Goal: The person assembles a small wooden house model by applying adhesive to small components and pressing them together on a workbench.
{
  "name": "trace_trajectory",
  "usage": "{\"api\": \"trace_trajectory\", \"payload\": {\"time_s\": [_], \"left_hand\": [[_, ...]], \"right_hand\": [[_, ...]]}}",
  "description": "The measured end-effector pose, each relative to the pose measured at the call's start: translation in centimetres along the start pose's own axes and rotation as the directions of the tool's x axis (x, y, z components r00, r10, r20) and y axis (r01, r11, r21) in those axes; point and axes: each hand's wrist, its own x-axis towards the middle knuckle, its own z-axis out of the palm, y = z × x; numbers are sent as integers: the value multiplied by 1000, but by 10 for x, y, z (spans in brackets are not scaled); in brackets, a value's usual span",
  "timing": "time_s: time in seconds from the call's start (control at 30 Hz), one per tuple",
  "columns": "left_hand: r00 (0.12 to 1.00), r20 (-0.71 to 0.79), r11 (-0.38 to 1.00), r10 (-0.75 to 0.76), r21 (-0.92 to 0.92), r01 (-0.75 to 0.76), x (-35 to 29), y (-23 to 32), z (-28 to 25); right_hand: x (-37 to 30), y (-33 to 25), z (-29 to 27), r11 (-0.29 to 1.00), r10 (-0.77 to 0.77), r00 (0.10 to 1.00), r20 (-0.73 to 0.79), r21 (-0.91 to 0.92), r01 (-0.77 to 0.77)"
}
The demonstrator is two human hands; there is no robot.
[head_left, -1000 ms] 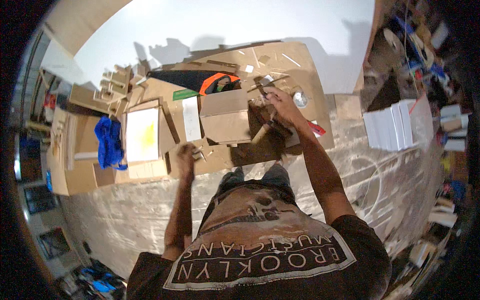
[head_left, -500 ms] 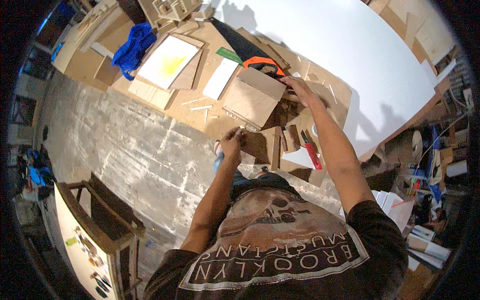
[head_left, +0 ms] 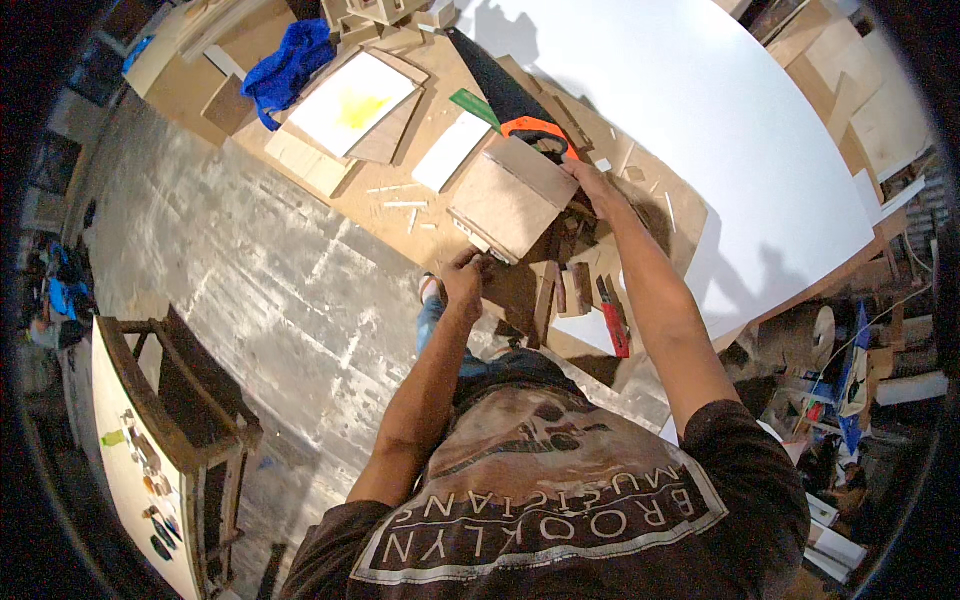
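Note:
A small plywood box (head_left: 512, 200) rests on the workbench in front of me. My right hand (head_left: 590, 188) grips its far right corner, beside the orange handle (head_left: 540, 130) of a handsaw; some of the fingertips are hidden. My left hand (head_left: 463, 280) is closed in a pinch at the box's near left edge, where small pale strips (head_left: 475, 238) show. What those fingers hold, if anything, is too small to make out. Nearer to me, a red utility knife (head_left: 614, 325) lies by short wood blocks (head_left: 572, 290).
Left of the box lie a white panel (head_left: 450, 150), wood slivers (head_left: 405, 204), a yellow-stained white sheet (head_left: 350, 105) and a blue cloth (head_left: 290, 70). A large white board (head_left: 680, 100) covers the right side. A small wooden table (head_left: 150, 460) stands on the concrete floor at lower left.
My left hand has come closer to the box's near edge. My right hand has drawn in around the far right corner. The whole view has shifted slightly.

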Motion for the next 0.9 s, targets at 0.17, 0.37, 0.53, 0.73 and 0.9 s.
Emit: {"api": "trace_trajectory", "payload": {"time_s": [0.17, 0.37, 0.53, 0.73, 0.9], "left_hand": [[1000, -1, 1000, -14, 25, 14, -3, -2, 2], [999, 38, 992, -1, 124, -4, -5, 0, 16], [998, 12, 994, 67, 89, -67, -10, 4, 14], [999, -26, 992, 20, 124, -16, -18, 14, 25], [988, 10, 955, 157, 255, -154, -25, 10, 15]], "right_hand": [[3, 10, -3, 998, 3, 998, 70, 58, -7], [14, 23, -20, 985, -58, 984, 170, 173, 28], [2, 7, -5, 991, -44, 995, 92, 131, 32], [19, 19, -19, 986, -31, 973, 230, 166, -7], [7, 19, -12, 996, -84, 990, 117, 39, 80]]}}
